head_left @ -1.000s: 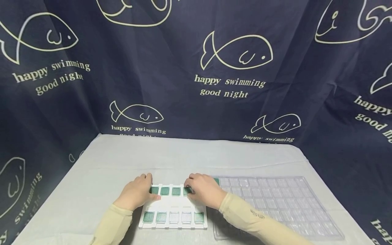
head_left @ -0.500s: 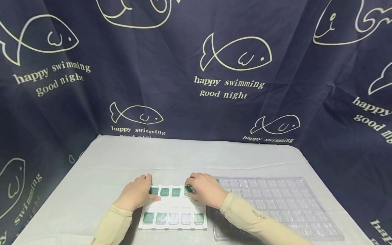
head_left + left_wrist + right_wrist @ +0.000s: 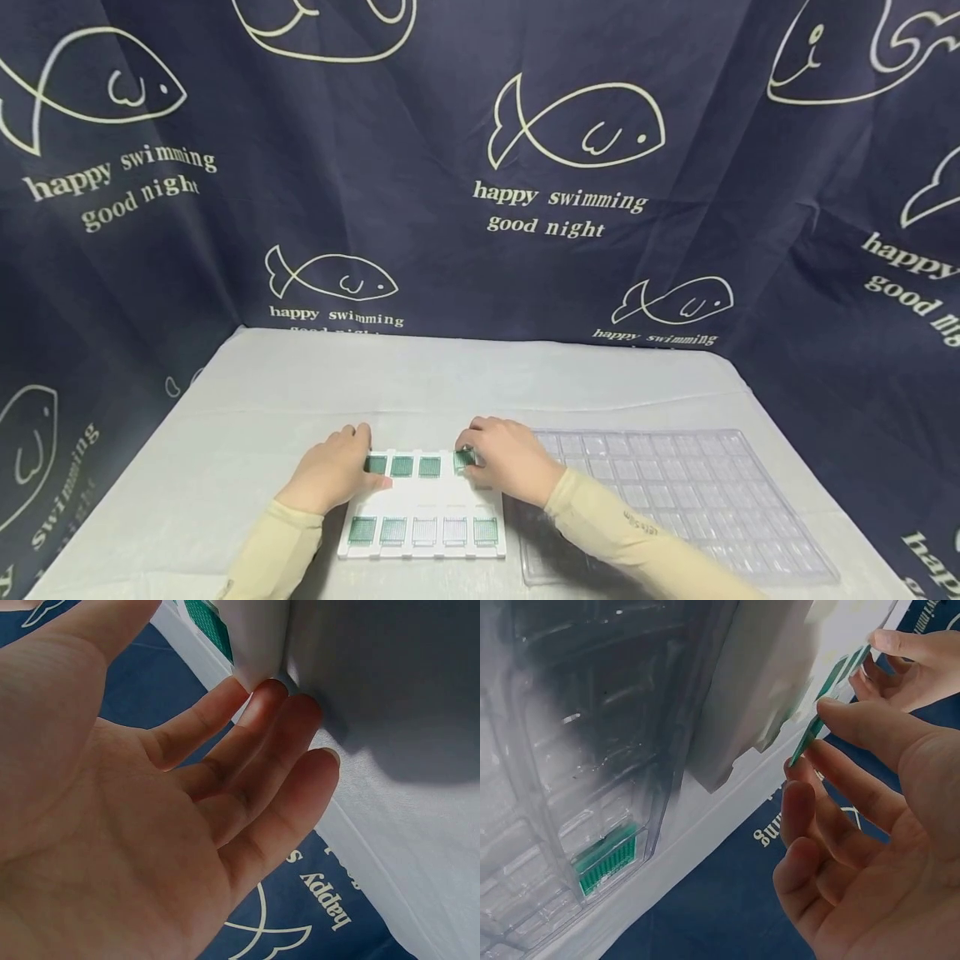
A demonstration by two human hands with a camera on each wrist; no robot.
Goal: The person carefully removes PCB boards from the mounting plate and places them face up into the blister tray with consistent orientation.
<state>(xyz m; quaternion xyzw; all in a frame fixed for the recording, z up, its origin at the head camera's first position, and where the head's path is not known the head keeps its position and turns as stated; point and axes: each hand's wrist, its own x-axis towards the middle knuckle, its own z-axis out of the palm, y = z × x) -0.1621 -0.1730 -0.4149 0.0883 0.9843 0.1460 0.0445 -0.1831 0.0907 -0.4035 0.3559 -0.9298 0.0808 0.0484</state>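
My left hand (image 3: 330,467) holds the left side of a white tray (image 3: 420,497), thumb on top and fingertips at its edge. In the right wrist view, thumb and fingers of my right hand (image 3: 877,817) pinch a thin green circuit board (image 3: 806,741) with a toothed edge. That board is tilted above the tray's far right corner. Several similar green boards (image 3: 402,467) lie in the far row of the tray. Along its near row are both green boards and paler, whitish pieces (image 3: 424,531). The left wrist view shows fingertips (image 3: 268,694) touching the tray's edge.
A clear plastic tray (image 3: 645,467) with many small compartments lies close by on the right, partly under my right forearm. One green board (image 3: 607,859) sits in its corner compartment. White cloth (image 3: 480,375) covers the table, and a dark fish-print curtain (image 3: 442,167) surrounds it.
My right hand has lifted the green board out of the far right slot of the white tray and moved slightly right with it. The left hand keeps its hold.
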